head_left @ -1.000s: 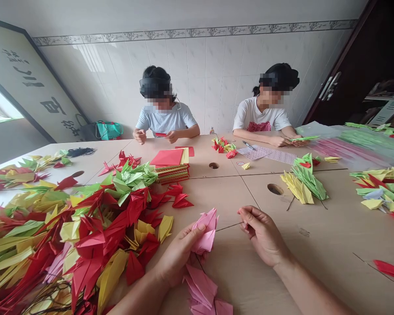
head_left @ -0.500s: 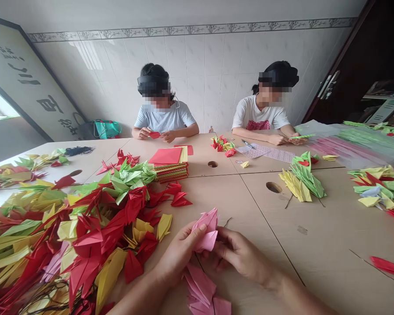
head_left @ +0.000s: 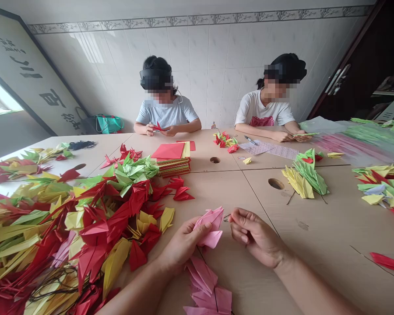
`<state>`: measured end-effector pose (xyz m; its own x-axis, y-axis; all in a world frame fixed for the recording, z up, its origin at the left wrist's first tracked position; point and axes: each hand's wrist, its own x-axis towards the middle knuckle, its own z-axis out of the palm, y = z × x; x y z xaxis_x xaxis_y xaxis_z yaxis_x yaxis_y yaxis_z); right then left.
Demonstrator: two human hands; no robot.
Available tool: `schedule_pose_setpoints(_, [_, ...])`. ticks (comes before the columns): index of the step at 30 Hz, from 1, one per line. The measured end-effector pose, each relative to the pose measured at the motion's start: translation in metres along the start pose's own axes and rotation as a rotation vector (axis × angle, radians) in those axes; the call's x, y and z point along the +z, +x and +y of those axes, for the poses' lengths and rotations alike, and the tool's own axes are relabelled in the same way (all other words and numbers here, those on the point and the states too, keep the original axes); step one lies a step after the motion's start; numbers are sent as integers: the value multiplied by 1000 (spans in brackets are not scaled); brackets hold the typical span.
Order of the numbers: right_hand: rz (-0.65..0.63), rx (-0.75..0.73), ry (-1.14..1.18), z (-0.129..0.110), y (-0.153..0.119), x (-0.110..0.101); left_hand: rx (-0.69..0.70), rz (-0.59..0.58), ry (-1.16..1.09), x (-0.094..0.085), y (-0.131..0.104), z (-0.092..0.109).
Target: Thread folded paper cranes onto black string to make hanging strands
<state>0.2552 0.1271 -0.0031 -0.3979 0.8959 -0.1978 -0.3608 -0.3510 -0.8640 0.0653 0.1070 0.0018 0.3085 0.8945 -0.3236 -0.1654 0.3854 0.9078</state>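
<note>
My left hand (head_left: 184, 245) is closed around pink folded paper cranes (head_left: 212, 224), with the thumb pressed on top. Just to their right, my right hand (head_left: 258, 238) has its fingertips pinched together on a thin dark cord (head_left: 227, 217); a short bent piece shows beside the fingers. How the cord runs into the cranes is hard to make out. Below my left hand, more pink cranes (head_left: 202, 280) hang or lie along a dark line of cord toward the bottom edge.
A big heap of red, yellow and green cranes (head_left: 95, 232) covers the left side. Behind it stands a stack of coloured paper (head_left: 172, 159). Two people sit opposite, handling folded paper. Bundled cranes (head_left: 305, 179) lie at right, near a table hole (head_left: 276, 183).
My right hand has drawn away to the right from the pink cranes, its fingers pinched. My left hand keeps its hold. The whole view has shifted slightly.
</note>
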Motion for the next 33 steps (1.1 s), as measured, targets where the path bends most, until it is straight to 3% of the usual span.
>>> schedule_pose_setpoints(6, [139, -91, 233, -6, 5, -11, -29, -23, -25, 1, -1, 1])
schedule_pose_setpoints(18, [271, -174, 283, -8, 11, -19, -61, -60, -138, 1, 2, -2])
schedule_pose_setpoints(22, [336, -147, 34, -3, 8, -11, -76, -36, -181, 2, 2, -1])
schedule_pose_setpoints(27, [165, -215, -451, 7, 0, 5, -60, -51, -210, 2, 2, -1])
schedule_pose_setpoints(31, [-105, -148, -482, 11, -3, 13, -40, -140, -217, 2, 3, -1])
schedule_pose_setpoints(33, [-151, -154, -493, 10, -2, 13, -48, -155, -192, 2, 3, 0])
